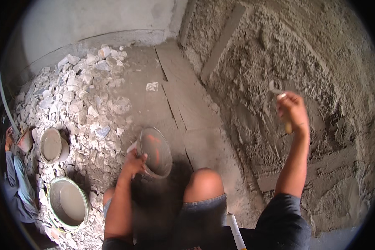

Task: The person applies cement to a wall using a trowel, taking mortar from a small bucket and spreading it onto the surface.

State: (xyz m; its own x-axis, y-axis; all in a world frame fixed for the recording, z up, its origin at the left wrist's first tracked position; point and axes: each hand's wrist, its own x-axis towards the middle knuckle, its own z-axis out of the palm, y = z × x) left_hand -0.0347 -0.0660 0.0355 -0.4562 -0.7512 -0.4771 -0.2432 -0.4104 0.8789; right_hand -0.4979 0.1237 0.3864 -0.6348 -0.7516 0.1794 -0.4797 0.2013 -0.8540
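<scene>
My left hand (135, 163) grips the edge of a mortar-smeared bucket (155, 153), tilted so its inside shows grey with orange patches. My right hand (291, 107) is raised in front of the rough mortar wall (254, 96) and closed round the yellowish handle of a trowel (275, 88). Only a small pale piece of its metal shows beyond my fingers; the rest is hidden by the hand or lost against the mortar. Whether the blade touches the wall, I cannot tell.
Broken stone rubble (81, 98) covers the left side, with a bucket of grey mix (63, 150) and a larger greenish-rimmed bucket (86, 200). Another person's sleeve (24, 179) shows at far left. A smooth mortar strip (200, 108) borders the wall. A cigarette (236, 231) juts in below.
</scene>
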